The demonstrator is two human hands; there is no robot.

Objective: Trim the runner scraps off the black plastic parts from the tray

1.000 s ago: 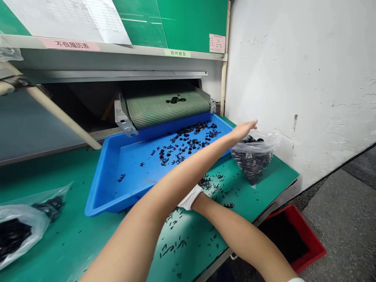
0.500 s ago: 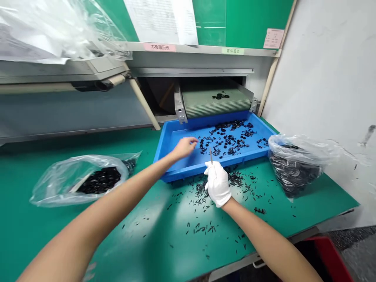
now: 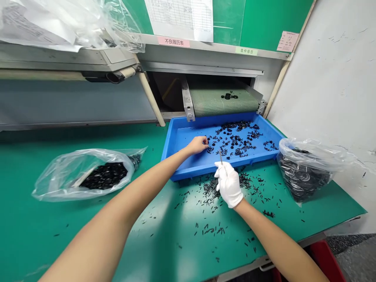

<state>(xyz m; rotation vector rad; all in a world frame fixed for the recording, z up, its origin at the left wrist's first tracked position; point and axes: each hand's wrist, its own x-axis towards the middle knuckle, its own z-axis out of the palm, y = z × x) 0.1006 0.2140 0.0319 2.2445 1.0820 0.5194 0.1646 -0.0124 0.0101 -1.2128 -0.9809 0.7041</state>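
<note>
My bare left hand (image 3: 197, 145) is over the left part of the blue tray (image 3: 188, 171), its fingers closed at the edge of the scattered black parts (image 3: 235, 141). Whether a small part sits between those fingertips is too small to tell. Gloved in white, my right hand (image 3: 229, 184) is closed around a thin metal tool (image 3: 221, 156), which points up toward the parts from the tray's front edge. Small black scraps (image 3: 210, 190) lie on the green table beside and below this hand.
A conveyor belt (image 3: 223, 105) carrying a few black parts ends above the tray. On the left lies an open plastic bag of black pieces (image 3: 105, 175); another full bag (image 3: 302, 176) stands at the right. A red bin (image 3: 326, 258) is below the table edge.
The view has shifted, so the scene sits further right. My left hand has moved a little closer to the black parts. The right hand still holds the tool.
</note>
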